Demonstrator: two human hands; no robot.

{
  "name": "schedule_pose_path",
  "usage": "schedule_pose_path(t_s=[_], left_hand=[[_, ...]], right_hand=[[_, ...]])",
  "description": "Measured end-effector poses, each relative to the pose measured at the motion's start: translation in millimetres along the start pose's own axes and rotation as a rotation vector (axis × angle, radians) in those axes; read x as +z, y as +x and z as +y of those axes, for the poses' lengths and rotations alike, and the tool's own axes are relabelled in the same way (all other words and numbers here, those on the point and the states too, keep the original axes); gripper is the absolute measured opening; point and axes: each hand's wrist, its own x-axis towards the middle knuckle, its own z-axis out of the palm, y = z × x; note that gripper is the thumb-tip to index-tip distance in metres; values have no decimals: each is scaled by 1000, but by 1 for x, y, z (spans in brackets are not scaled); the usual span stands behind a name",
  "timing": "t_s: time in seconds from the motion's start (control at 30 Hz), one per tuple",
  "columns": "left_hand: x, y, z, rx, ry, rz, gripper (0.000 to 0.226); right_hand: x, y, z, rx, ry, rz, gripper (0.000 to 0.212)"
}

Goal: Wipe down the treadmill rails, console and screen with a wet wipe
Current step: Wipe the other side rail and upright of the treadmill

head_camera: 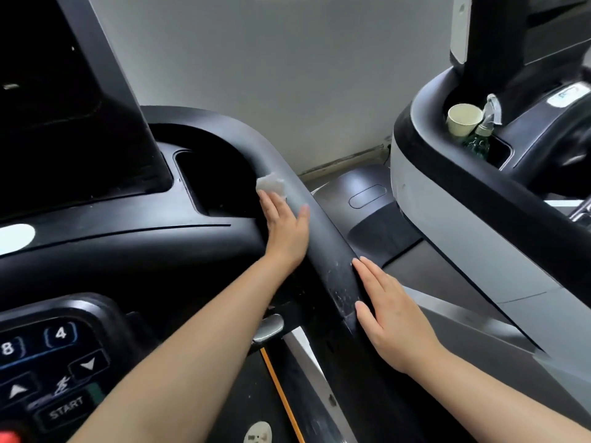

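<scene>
A white wet wipe [271, 185] lies against the inner side of the treadmill's black right rail [323, 238]. My left hand [284, 228] presses it there with straight fingers, thumb over the rail's top. My right hand [388, 311] rests flat on the outer side of the same rail, lower down, fingers straight, holding nothing. Dusty smears show on the rail between the hands. The dark screen [57, 100] rises at the upper left above the black console [128, 238]. The keypad [54, 362] with START and arrow keys sits at the lower left.
A deep cup pocket [220, 183] opens in the console beside the wipe. A second treadmill [479, 219] stands to the right; its holder has a paper cup [463, 119] and a green spray bottle [483, 135]. A grey wall is behind.
</scene>
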Motion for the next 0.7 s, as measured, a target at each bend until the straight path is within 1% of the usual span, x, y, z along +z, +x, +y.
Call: schedule_pose_path(t_s=[0.1, 0.17, 0.23, 0.27, 0.3, 0.37, 0.43, 0.5, 0.6, 0.7], left_hand=[[29, -83, -10, 146, -12, -34, 74], [37, -124, -16, 247, -5, -130, 88], [37, -127, -24, 289, 57, -194, 102], [32, -117, -23, 297, 105, -179, 102], [28, -98, -23, 302, 140, -140, 96], [12, -55, -18, 287, 240, -99, 76], [-5, -14, -16, 251, 370, -114, 68], [-16, 6, -17, 244, 384, -122, 61], [-15, -10, -23, 335, 388, -93, 60], [-5, -44, -30, 454, 401, -102, 61]], right_hand=[[3, 0, 3, -22, 0, -3, 82], [3, 0, 4, -36, 20, 14, 81], [3, -1, 4, -38, 45, 23, 81], [3, -1, 4, -42, 58, 31, 80], [2, -1, 4, -47, 70, 41, 80], [2, -1, 4, -52, 87, 53, 78], [1, -2, 2, -45, 108, 59, 71], [-1, -2, 0, -41, 126, 70, 65], [0, -3, 0, -57, 135, 120, 64], [4, -3, 2, -82, 157, 230, 63]])
